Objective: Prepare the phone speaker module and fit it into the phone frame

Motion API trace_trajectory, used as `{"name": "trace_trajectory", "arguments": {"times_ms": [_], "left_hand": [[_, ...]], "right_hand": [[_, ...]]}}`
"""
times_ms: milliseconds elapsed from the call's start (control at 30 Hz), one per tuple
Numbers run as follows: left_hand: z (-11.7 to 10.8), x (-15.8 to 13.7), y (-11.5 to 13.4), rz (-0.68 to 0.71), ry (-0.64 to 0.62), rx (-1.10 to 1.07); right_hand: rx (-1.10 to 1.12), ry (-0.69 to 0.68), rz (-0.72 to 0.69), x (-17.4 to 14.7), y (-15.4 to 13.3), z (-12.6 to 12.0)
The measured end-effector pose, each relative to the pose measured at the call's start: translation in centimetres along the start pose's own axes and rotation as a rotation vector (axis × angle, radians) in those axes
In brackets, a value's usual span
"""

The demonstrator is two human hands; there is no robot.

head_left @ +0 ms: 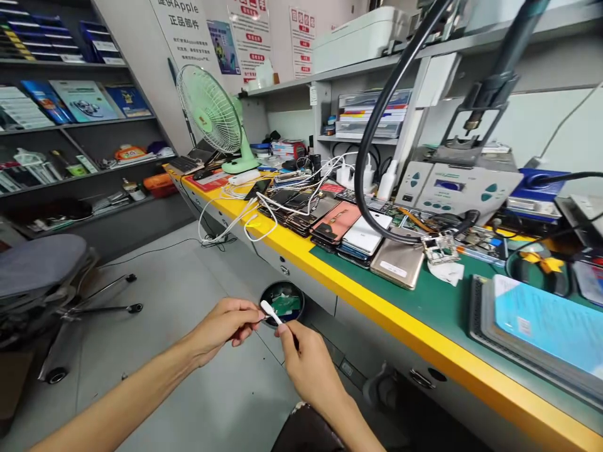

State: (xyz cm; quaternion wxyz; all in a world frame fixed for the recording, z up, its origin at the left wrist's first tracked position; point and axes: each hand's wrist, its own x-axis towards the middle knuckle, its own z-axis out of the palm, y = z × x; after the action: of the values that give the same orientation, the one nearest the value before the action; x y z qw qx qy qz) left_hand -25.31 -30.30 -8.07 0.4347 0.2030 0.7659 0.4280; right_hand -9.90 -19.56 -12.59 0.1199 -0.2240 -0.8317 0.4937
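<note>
My right hand (pixel 308 358) is closed round the handle of what looks like a white toothbrush (pixel 269 309), its rounded head pointing up and to the left. Just left of that head, my left hand (pixel 235 320) is closed in a pinch. Something small seems to be between its fingertips, too small to name. Both hands are in front of the bench edge, above the floor. Behind them stands a round dark bin (pixel 301 307) with green and other scraps inside.
The yellow-edged bench (pixel 325 270) runs along the right, with stacked phones (pixel 335 221), white cables (pixel 264 220), a grey soldering station (pixel 459 188) and blue-covered notebooks (pixel 546 326). A green fan (pixel 211 113) stands at the far end. A wheeled chair (pixel 42 270) is at left.
</note>
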Motion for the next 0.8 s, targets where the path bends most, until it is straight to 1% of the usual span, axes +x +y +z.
{"name": "trace_trajectory", "arguments": {"times_ms": [133,200,333,433,533,633,733,800], "left_hand": [[-1.0,0.8,-1.6,0.001,0.012,-0.045],[-1.2,1.3,-2.2,-0.003,0.028,-0.052],[-1.5,2.1,-2.8,-0.009,0.051,-0.046],[-2.2,2.3,-3.2,-0.021,0.065,-0.061],[-3.3,2.0,-4.6,-0.024,0.062,-0.124],[-3.5,1.7,-7.5,-0.059,0.004,-0.249],[-2.1,1.2,-11.0,-0.122,-0.049,-0.379],[-0.6,0.7,-12.3,-0.136,-0.068,-0.434]], "right_hand": [[-0.12,0.049,0.059,0.8,0.4,0.7],[-0.126,0.086,0.102,1.1,0.5,0.9],[-0.009,0.069,0.113,1.7,0.7,0.8],[0.1,0.047,0.136,1.1,2.1,0.2],[0.177,0.062,0.233,-1.3,5.5,-1.3],[0.244,0.028,0.381,-5.4,9.3,-3.4],[0.303,-0.042,0.526,-9.2,11.3,-5.5],[0.34,-0.092,0.597,-10.9,11.6,-6.6]]}}
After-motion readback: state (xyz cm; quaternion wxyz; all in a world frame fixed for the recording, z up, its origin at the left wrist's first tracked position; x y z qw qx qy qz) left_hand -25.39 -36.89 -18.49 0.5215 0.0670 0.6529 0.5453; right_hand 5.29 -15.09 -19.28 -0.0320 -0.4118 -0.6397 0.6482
